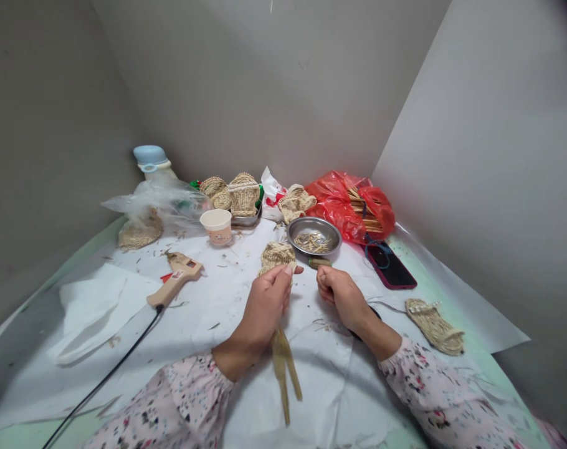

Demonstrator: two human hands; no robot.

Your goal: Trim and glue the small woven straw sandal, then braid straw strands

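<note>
My left hand (269,299) is closed, with its thumb pressed on a small woven straw piece (277,254) whose top shows above the fingers. Two flat brownish straw strips (283,368) hang down below that hand. My right hand (344,296) is curled shut a little way to the right, apart from the left; whatever its fingers pinch is too small or hidden to make out. Just beyond it lie a short dark green object (319,263) and a steel bowl (293,238) with cut straw bits (313,242).
A glue gun (177,280) with a black cord lies left, near folded white paper (94,305) and a paper cup (217,227). Woven pieces (243,194) stand behind. To the right are a red plastic bag (333,199) of straw, a phone (390,265) and a woven slipper-shaped piece (433,325).
</note>
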